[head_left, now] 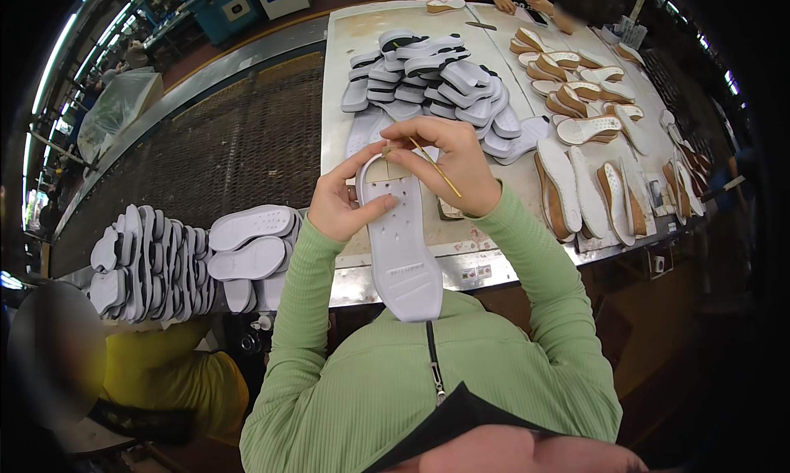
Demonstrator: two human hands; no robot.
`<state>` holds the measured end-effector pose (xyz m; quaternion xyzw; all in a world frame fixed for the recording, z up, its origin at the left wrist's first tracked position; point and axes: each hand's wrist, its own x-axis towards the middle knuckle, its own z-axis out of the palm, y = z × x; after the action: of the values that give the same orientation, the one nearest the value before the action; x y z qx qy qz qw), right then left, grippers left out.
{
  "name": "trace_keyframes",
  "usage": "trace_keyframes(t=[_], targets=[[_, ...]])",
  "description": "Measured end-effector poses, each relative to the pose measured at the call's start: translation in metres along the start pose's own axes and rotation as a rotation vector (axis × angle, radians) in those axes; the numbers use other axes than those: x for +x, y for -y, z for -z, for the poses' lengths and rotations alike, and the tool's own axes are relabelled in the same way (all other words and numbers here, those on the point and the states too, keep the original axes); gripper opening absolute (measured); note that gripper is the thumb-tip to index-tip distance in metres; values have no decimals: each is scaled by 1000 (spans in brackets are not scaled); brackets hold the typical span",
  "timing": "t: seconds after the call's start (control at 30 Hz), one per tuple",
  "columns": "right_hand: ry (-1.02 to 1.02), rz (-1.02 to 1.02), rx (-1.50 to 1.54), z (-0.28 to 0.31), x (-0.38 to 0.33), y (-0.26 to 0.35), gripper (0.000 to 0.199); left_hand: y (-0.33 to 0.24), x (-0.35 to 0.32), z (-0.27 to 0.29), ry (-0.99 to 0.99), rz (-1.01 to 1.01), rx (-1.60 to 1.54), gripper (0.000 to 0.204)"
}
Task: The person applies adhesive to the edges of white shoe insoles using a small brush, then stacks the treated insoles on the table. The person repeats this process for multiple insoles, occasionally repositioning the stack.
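Pale table (350,45); grey sole (401,251) above its near edge. Left hand (339,200) clamped on the sole's table-side end; right hand (462,162) pinched together there, thin stick (436,168) between fingers, exact contact unclear. Likely light, bendy foam; grip side rims.

near the picture's centre, a left hand (341,200) and a right hand (459,154) work at the 12 o'clock end of a pale grey shoe sole (403,263), a thin yellow stick (446,179) in the right; grey soles (424,64) heap at 12, tan wedge soles (586,130) lie toward 2, stacked soles (146,255) toward 9.
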<state>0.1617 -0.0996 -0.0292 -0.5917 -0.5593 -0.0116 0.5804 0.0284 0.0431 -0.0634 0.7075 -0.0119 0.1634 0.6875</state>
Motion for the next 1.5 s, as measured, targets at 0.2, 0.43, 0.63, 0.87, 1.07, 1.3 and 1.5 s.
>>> trace_keyframes(t=[0.2, 0.43, 0.63, 0.87, 1.07, 1.3, 1.5], targets=[[19, 106, -53, -10, 3, 3, 19, 5, -5, 4, -117, -36, 40, 44], [-76, 143, -90, -20, -6, -2, 22, 10, -8, 3, -206, -84, 90, 41], [-68, -374, 245, -34, -33, -9, 29, 11, -9, 2, -260, -74, 97, 41], [-127, -301, 255, -38, -37, -13, 30, 8, -13, 2, -250, -93, 106, 44], [-115, -310, 289, -38, -36, -14, 29, 3, -14, -3, -273, -76, 107, 43], [-100, -331, 240, -27, -34, 0, 26, -5, -11, -13, -273, -71, 126, 38], [-174, 239, -301, -9, -17, 13, 27, -9, -5, -20, -266, -157, 156, 36]])
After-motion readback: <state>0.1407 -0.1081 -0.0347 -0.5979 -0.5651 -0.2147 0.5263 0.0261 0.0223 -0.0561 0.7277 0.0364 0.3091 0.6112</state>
